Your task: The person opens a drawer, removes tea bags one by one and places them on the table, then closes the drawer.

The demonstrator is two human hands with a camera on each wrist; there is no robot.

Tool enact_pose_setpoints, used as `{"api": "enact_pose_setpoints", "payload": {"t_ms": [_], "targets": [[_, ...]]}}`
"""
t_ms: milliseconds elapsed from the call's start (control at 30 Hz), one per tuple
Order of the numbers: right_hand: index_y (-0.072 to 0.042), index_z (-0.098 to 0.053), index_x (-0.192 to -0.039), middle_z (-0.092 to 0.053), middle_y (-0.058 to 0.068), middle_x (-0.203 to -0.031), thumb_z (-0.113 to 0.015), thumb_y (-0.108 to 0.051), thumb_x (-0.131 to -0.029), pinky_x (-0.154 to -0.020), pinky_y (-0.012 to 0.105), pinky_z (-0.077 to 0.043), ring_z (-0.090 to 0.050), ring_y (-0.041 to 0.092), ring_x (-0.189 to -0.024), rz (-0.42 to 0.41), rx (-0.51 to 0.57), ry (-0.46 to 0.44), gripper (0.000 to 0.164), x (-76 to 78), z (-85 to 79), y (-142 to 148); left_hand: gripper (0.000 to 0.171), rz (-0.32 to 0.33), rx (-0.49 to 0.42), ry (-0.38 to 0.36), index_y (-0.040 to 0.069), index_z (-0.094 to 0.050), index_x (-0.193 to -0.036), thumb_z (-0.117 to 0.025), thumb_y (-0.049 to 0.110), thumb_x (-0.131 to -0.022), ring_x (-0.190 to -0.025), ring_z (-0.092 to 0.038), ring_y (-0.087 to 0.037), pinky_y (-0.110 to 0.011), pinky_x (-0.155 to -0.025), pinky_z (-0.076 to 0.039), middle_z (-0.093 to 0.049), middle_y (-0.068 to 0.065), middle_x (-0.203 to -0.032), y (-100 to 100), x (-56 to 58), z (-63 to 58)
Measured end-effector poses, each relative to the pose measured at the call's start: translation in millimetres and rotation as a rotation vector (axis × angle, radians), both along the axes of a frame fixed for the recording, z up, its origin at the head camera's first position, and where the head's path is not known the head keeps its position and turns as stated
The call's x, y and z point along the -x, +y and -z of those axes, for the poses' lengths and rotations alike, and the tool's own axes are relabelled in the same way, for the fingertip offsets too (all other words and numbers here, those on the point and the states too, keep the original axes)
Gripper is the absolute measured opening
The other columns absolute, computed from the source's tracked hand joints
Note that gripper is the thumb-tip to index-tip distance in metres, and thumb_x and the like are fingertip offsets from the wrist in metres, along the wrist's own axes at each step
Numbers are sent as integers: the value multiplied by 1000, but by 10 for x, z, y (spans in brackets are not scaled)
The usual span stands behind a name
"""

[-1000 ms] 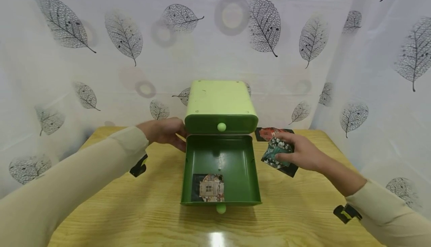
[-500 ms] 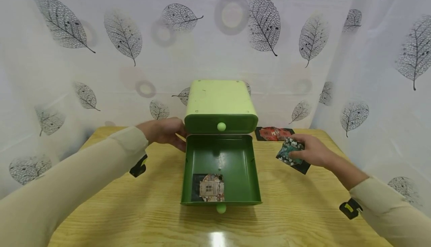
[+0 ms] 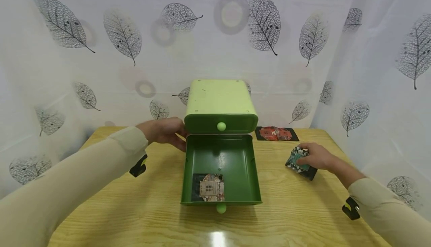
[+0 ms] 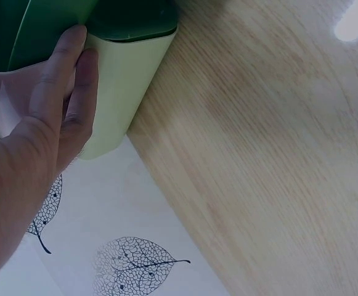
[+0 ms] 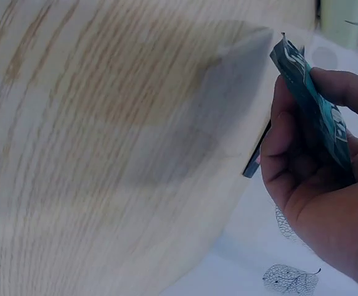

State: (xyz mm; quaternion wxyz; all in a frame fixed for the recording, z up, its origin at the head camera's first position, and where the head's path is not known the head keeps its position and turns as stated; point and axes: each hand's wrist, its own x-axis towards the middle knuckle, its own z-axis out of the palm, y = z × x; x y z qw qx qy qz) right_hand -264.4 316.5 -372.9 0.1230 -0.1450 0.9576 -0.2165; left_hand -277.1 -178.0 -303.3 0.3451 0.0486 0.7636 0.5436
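A two-drawer cabinet, pale green on top (image 3: pixel 220 96), stands mid-table with its dark green lower drawer (image 3: pixel 237 168) pulled out. My left hand (image 3: pixel 168 130) lies against the cabinet's left side. In the left wrist view its fingers (image 4: pixel 55 80) stretch along the cabinet wall beside the drawer. My right hand (image 3: pixel 318 156) pinches a teal and black flower-printed packet (image 3: pixel 295 159) between thumb and fingers, right of the cabinet. In the right wrist view the packet (image 5: pixel 311 98) is seen nearly edge-on above the wood. Inside the drawer, a brown and black packet (image 3: pixel 210 188) lies at front left.
A red and black packet (image 3: pixel 276 133) lies on the table near the back, right of the cabinet. The upper drawer (image 3: pixel 202 124) is closed. The wooden table (image 3: pixel 148 217) ends at a leaf-patterned curtain (image 3: pixel 215 52) behind and at both sides.
My right hand has moved right and slightly toward me with the flower-printed packet, uncovering the red packet behind it. The left hand and drawer look unchanged.
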Motion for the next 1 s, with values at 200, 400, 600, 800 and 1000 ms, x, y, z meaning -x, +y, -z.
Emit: {"api": "enact_pose_setpoints", "payload": {"t_ms": [200,400,600,800,1000], "targets": [[21,-47,-133,-53,41,-131,-76,-27,-87,-89,59,-54,-54,56,-116,-75,-91,56,73,43,78,22,34,0,4,2,-10,-53,-130,-36,3,-104,-110,-67,-40,-48,-94,-58,-54,-28,-131,-6,6,6],[17,-56,-124,-65,32,-114,-80,-26,-84,-80,53,-57,-64,46,-101,-99,-165,110,63,115,140,7,34,-5,5,6,-10,-53,-130,-37,4,-104,-110,-67,-39,-48,-94,-59,-54,-27,-131,1,-4,-6],[10,-61,-119,-69,19,-99,-83,-23,-82,-71,46,-58,-66,34,-89,-71,-162,132,54,182,230,-6,33,-9,2,4,-10,-54,-129,-37,3,-104,-109,-67,-38,-48,-94,-59,-54,-27,-131,9,-2,5],[6,-63,-118,-65,27,-111,-81,-19,-83,-79,54,-56,-61,44,-100,-35,-188,244,46,158,253,-90,32,-8,-1,8,-11,-55,-127,-38,2,-103,-108,-68,-38,-48,-94,-59,-56,-27,-129,8,5,12],[2,-72,-100,-71,18,-95,-70,-12,-90,-75,52,-58,-67,36,-87,-44,-221,357,17,55,197,-204,32,-6,-12,8,-9,-54,-129,-38,3,-104,-109,-67,-39,-49,-94,-59,-56,-26,-129,-8,10,16]]}}
